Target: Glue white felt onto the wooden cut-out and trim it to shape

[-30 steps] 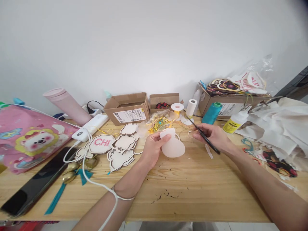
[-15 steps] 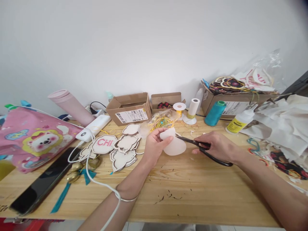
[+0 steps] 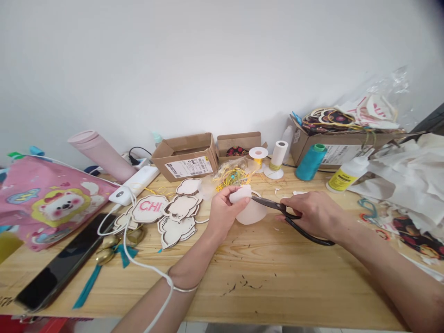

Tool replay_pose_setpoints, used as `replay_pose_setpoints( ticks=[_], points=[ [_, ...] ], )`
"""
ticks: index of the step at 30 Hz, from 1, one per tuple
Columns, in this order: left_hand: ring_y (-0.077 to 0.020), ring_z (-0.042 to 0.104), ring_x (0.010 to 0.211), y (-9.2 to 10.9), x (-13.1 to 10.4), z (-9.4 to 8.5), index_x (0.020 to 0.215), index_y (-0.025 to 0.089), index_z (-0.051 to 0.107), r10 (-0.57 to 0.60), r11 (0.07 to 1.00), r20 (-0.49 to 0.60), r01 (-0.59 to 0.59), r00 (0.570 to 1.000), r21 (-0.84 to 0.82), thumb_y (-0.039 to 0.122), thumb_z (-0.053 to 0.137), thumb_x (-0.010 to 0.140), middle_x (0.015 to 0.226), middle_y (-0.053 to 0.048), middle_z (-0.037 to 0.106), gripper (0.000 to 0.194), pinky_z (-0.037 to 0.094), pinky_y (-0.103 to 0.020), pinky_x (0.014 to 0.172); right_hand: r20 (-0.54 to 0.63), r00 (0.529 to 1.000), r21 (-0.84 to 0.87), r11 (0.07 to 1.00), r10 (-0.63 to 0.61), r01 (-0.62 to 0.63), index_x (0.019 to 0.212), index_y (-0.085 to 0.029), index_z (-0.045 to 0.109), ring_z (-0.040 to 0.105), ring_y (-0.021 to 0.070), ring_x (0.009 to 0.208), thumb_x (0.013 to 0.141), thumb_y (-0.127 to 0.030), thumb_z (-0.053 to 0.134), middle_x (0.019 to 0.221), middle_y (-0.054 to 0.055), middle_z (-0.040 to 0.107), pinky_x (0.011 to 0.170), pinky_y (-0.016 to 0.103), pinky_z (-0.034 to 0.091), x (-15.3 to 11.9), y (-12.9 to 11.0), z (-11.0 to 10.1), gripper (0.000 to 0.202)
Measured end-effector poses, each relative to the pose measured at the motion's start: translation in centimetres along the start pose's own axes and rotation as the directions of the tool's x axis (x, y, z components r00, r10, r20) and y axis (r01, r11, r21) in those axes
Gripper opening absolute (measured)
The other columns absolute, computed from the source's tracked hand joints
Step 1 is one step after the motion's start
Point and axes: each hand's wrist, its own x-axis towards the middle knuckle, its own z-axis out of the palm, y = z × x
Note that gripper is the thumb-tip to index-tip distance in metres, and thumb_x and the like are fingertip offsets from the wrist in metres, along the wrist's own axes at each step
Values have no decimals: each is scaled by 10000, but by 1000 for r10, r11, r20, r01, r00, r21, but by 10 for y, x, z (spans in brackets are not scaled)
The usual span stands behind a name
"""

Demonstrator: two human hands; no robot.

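Observation:
A white piece of paper or thin fabric (image 3: pixel 252 214) with a rounded lower edge is pinched between the thumb and fingers of my left hand (image 3: pixel 227 208). Its top part folds up over my fingers. My right hand (image 3: pixel 310 210) grips black scissors (image 3: pixel 277 205) by the handles, the blades pointing left with their tips at the edge of the white piece. Left of my left hand lie several cloud-shaped wooden cutouts (image 3: pixel 178 226), and beside them a white one with pink letters (image 3: pixel 150 209).
Cardboard boxes (image 3: pixel 185 157) line the wall, with thread spools (image 3: pixel 278 157), a teal thread cone (image 3: pixel 311 162) and a glue bottle (image 3: pixel 347 175) nearby. White fabric scraps (image 3: pixel 412 171) heap at right. A phone (image 3: pixel 62 263), white cable (image 3: pixel 149 266) and pink bag (image 3: pixel 55 199) lie left.
The upper part of the white piece has folded or shifted under my left fingers. The scissors' blades look more closed, and a small white scrap shows behind my right hand.

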Motion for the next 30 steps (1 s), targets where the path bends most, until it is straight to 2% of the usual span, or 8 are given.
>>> replay_pose_setpoints(
  ticks=[7, 21, 30],
  points=[
    [-102, 553, 614, 1, -1, 1, 823, 147, 574, -24, 1000, 5, 24, 1000, -2, 232, 769, 502, 732, 6, 640, 385, 434, -222, 590, 9, 1000, -91, 996, -12, 13, 754, -194, 621, 580, 157, 535, 809, -349, 454, 675, 33, 679, 469, 280, 201, -1, -1, -2, 234],
    [-105, 550, 602, -1, 0, 0, 822, 151, 585, -30, 1000, 5, 30, 1000, 7, 262, 769, 501, 732, 0, 638, 387, 434, -228, 589, 28, 999, -122, 992, -22, 25, 786, -191, 633, 590, 153, 541, 804, -301, 461, 683, 37, 687, 458, 272, 213, -2, -3, -5, 205],
    [-111, 555, 612, -2, -1, 1, 834, 151, 582, -29, 999, 5, 29, 1000, 15, 260, 754, 533, 736, 0, 640, 363, 436, -230, 580, 23, 1000, -233, 972, -5, 11, 816, -199, 627, 610, 190, 548, 805, -355, 466, 677, 35, 692, 446, 289, 147, -2, -7, -8, 225]
  ],
)
